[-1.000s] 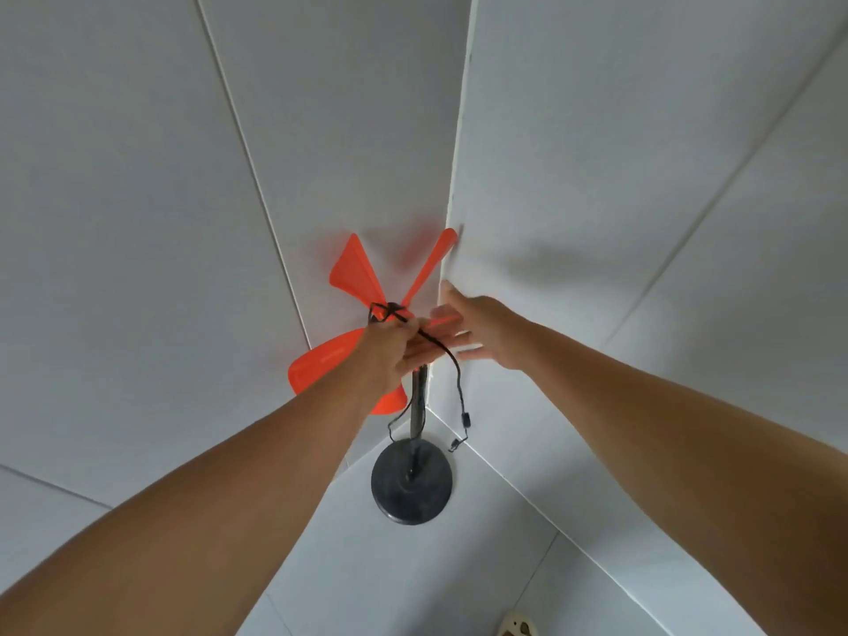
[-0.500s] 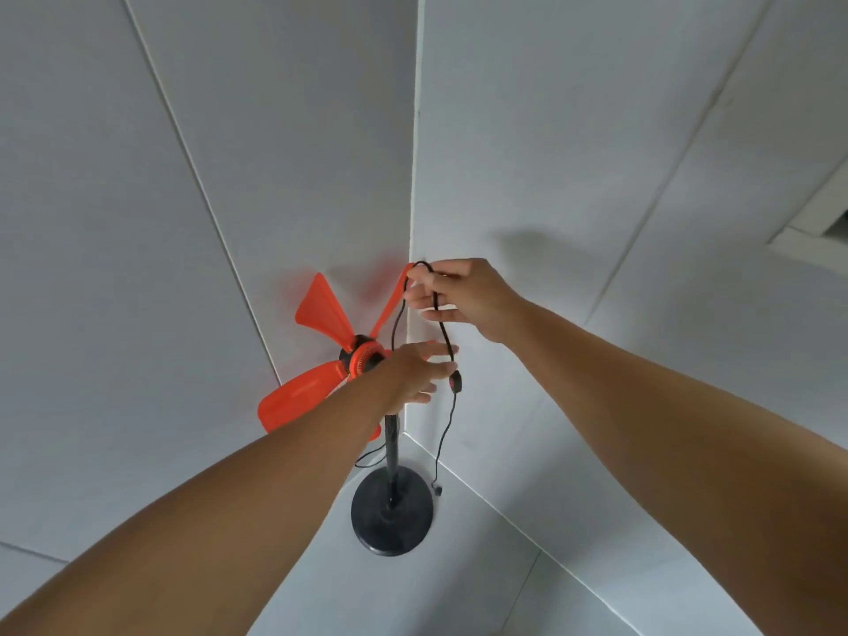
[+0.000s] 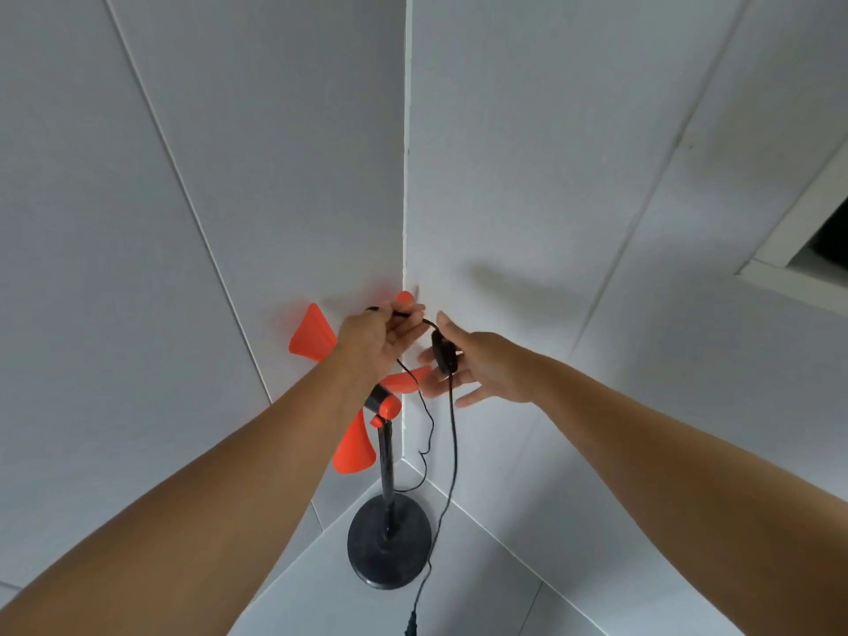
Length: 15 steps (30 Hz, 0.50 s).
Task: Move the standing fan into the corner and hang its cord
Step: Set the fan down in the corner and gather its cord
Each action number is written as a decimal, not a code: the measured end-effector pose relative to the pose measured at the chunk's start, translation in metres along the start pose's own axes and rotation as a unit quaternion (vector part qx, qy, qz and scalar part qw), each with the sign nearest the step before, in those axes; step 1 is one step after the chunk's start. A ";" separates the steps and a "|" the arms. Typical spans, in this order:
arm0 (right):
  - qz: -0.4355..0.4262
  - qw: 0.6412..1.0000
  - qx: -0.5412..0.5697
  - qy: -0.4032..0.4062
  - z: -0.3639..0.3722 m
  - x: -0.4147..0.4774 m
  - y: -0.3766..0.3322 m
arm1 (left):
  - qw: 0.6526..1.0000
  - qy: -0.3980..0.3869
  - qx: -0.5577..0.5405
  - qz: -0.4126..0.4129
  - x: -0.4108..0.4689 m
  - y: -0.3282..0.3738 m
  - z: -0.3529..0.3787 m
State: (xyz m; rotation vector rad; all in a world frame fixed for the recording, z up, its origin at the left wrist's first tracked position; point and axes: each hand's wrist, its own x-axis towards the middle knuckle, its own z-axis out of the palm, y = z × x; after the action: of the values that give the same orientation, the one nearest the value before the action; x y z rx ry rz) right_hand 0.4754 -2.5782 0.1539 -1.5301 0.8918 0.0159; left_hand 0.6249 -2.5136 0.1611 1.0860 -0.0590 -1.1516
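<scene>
The standing fan stands in the corner of two white walls: orange blades, thin black pole, round black base on the floor. My left hand is raised above the fan head and pinches the black cord near the top blade tip. The cord arcs over to an inline switch that lies against my right hand, whose fingers are spread. From there the cord drops past the base, and its plug dangles at the bottom edge.
Two white tiled walls meet at a vertical seam right behind the fan. White floor tiles lie around the base. A white frame of an opening juts from the right wall, up high.
The cord passed from my right hand to my left, which rose from the fan hub to the top blade tip. My right hand opened and dropped beside the switch.
</scene>
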 end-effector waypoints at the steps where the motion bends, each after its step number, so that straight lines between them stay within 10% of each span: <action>1: -0.003 1.000 -0.020 0.001 0.000 -0.002 0.000 | 1.000 0.013 -0.020 0.000 0.002 0.003 -0.004; 7: -0.036 0.990 -0.138 0.017 -0.017 -0.020 -0.012 | 0.990 0.103 -0.095 0.010 0.020 0.018 -0.033; 10: -0.075 0.982 -0.172 0.038 -0.024 -0.027 -0.019 | 0.983 0.125 0.132 -0.032 0.018 0.021 -0.052; 13: -0.122 0.966 -0.215 0.069 -0.024 -0.029 -0.031 | 0.905 0.083 0.396 -0.128 0.004 0.023 -0.060; 15: -0.149 0.950 -0.260 0.084 -0.022 -0.029 -0.041 | 0.868 0.079 0.489 -0.041 -0.002 0.025 -0.049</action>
State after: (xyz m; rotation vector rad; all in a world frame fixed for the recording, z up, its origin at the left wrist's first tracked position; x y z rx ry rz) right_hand 0.4664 -2.5861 0.2078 -2.1769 0.8173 -0.1085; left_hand 0.6677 -2.4802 0.1547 2.0929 -0.5191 -1.1040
